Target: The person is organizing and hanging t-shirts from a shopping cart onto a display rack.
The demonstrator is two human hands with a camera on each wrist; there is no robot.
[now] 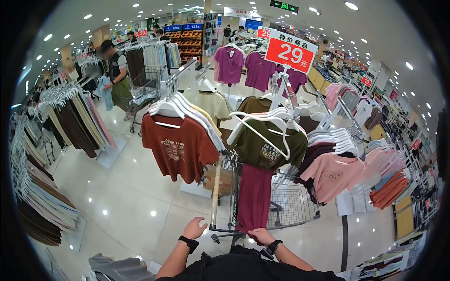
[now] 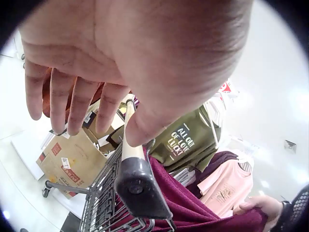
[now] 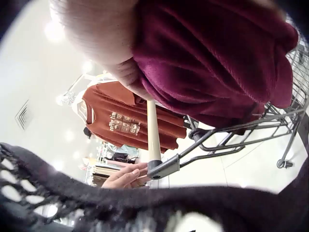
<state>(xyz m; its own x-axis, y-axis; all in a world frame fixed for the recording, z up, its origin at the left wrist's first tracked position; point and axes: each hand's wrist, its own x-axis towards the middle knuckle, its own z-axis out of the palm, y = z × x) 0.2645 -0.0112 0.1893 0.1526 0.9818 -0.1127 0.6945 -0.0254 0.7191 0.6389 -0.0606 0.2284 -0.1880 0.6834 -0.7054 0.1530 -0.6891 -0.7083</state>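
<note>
Maroon cloth (image 1: 254,194) hangs over the near side of the shopping cart (image 1: 295,202), below the olive T-shirt (image 1: 267,144). My right hand (image 1: 261,235) grips its lower edge; in the right wrist view the cloth (image 3: 207,63) bunches against that hand (image 3: 104,36). My left hand (image 1: 194,229) is beside the cart's pale handle bar (image 1: 216,192), holding nothing, its fingers extended. In the left wrist view the left palm (image 2: 130,58) spreads over the handle (image 2: 129,140), the thumb close to the bar; whether it touches cannot be told.
A rust T-shirt (image 1: 180,145) hangs ahead on a rack, with a pink T-shirt (image 1: 333,173) to the right. A cardboard box (image 2: 72,162) sits near the cart. Racks of trousers (image 1: 79,122) stand left, where a person (image 1: 118,75) holds light-blue clothing. A red price sign (image 1: 289,52) rises ahead.
</note>
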